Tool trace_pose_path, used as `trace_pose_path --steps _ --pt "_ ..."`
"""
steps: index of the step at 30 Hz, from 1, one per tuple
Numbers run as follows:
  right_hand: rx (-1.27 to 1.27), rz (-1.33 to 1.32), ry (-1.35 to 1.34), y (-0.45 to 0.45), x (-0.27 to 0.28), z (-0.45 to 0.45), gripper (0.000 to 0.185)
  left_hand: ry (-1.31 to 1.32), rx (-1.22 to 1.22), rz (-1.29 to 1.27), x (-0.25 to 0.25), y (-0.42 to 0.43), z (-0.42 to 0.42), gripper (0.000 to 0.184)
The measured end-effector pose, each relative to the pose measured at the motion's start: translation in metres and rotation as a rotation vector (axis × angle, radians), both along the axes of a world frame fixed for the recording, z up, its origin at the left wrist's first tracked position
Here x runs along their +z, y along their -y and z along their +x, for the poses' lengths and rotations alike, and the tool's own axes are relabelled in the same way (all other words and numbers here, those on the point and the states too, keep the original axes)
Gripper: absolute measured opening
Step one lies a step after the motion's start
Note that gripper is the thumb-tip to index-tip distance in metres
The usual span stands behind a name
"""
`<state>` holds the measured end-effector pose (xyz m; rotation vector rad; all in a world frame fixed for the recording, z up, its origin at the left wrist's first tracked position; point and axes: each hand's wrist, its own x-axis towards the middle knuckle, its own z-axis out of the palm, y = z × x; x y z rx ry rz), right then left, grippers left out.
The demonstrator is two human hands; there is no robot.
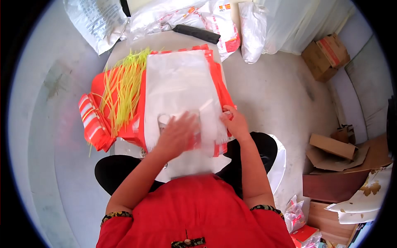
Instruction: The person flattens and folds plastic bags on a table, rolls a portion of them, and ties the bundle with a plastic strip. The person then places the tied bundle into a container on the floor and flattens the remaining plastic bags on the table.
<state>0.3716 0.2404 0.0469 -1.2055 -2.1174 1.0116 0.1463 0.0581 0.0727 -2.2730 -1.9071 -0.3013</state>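
Observation:
A stack of white, thin plastic sheets or bags [178, 82] lies over red plastic ones [221, 82] in front of me. My left hand [178, 134] is over the lower part of the white stack, blurred by motion, its fingers spread. At the right edge of the stack is my right hand [235, 122], fingers bent against the white plastic's edge; whether they pinch it is too small to tell. Yellow-green strips [126, 87] lie in a loose bunch left of the stack, on red material. Beside them sits a folded red-and-white striped bundle [94, 122].
A black rolled item [196, 34] and white printed plastic bags [223, 29] lie beyond the stack. Cardboard boxes stand at the far right [326, 56] and near right [335, 153]. A printed white sack [97, 22] is at the upper left.

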Motion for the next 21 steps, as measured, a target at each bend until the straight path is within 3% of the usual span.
trace_pose_path --steps 1,4,7,10,13,19,21 --pt "-0.004 0.010 -0.039 0.002 -0.002 -0.001 0.038 -0.008 -0.112 0.077 -0.013 -0.004 0.009 0.070" --pt "-0.014 -0.012 -0.194 -0.002 -0.016 0.003 0.039 -0.020 -0.134 0.040 -0.024 -0.019 0.027 0.069" --pt "-0.030 -0.131 -0.233 -0.003 -0.018 0.004 0.040 0.030 -0.097 -0.042 -0.013 -0.033 0.041 0.067" --pt "0.005 -0.236 -0.313 -0.003 -0.012 0.005 0.039 -0.056 -0.077 0.099 -0.025 -0.047 0.042 0.066" --pt "0.045 -0.320 -0.377 -0.008 -0.015 0.005 0.038 -0.005 -0.078 0.073 -0.021 -0.054 0.039 0.063" --pt "0.037 -0.401 -0.402 -0.011 -0.017 0.009 0.037 0.219 -0.114 0.041 -0.008 -0.062 0.032 0.060" --pt "0.034 -0.410 -0.438 -0.010 -0.018 0.009 0.036 0.703 0.057 -0.185 0.037 -0.066 0.041 0.052"
